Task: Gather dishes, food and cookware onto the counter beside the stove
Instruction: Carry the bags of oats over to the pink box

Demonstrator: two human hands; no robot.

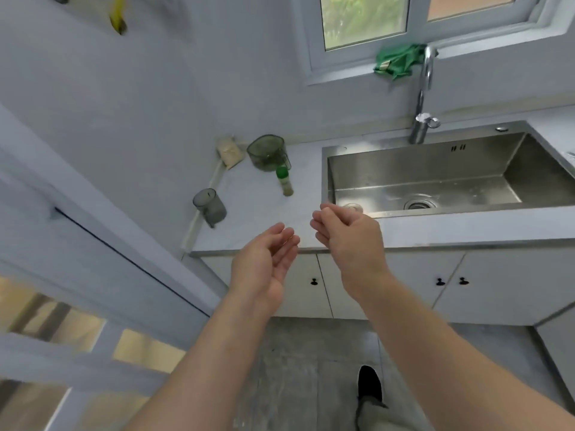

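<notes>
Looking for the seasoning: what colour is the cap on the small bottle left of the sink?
The cap is green; the head view shows it best.

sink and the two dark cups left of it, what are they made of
Sink: stainless steel, brushed, going by its grey sheen and soft reflections. Larger cup and smaller cup: probably smoke-tinted translucent plastic, since light shows through their walls; tinted glass can't be ruled out.
</notes>
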